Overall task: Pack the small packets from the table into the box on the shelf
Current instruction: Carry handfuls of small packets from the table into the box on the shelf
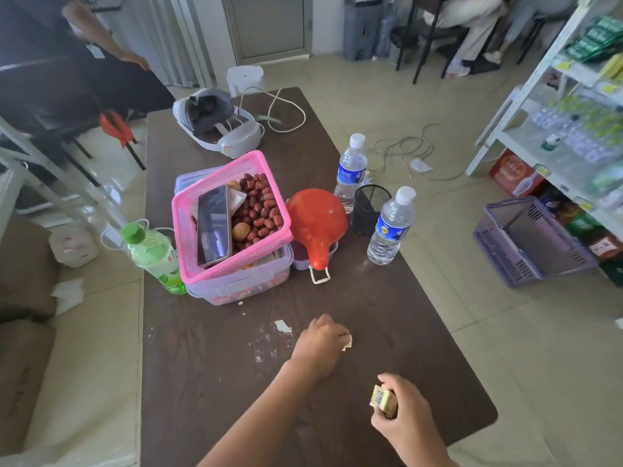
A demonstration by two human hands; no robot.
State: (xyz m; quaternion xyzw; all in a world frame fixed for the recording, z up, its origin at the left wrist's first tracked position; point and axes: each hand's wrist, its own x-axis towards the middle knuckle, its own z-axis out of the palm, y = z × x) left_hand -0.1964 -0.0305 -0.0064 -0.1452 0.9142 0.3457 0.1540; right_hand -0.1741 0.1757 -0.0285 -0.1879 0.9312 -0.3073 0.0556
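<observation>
My left hand (320, 342) is curled over a small pale packet (347, 342) on the dark brown table (209, 382); only the packet's edge peeks out past my fingers. My right hand (404, 419) grips a small yellow packet (382, 399) just above the table's near right part. A white metal shelf (526, 96) with stocked goods stands at the right. I cannot tell which box on it belongs to the task.
A pink basket (283, 235) of red dates with a phone sits on a clear tub mid-table. Beside it are a green bottle (153, 256), a red funnel (318, 224), a black mesh cup (369, 208) and two water bottles. A purple basket (505, 261) lies on the floor by the shelf.
</observation>
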